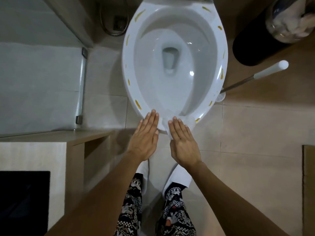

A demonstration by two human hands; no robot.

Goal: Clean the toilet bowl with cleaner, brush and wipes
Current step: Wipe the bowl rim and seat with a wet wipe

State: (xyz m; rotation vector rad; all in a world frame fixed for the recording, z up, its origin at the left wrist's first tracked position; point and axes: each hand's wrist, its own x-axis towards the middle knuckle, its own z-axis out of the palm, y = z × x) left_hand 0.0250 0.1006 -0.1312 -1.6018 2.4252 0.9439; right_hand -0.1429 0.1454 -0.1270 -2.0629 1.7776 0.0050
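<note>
At lower centre of frame, left hand [144, 138] and right hand [183, 142] lay flat, fingers together, beside a wipe [164, 124] draped unpinched over the bowl rim [125, 65]. Risk: wipe could slip into bowl or onto floor; yellow streaks [137, 103] might smear.

— Where is everything lying as you are standing there?

— I am facing the toilet bowl [175, 53] straight ahead. My left hand [144, 138] and right hand [183, 143] are lying flat, side by side, at its near rim, pressing on a wipe [172, 120] draped over that rim.

— And to either side?

— The brush [252, 77] is leaning just right of the bowl, a bin [252, 41] standing behind it. A hose [112, 29] is hanging to the bowl's left, a counter [56, 137] nearer me.
</note>
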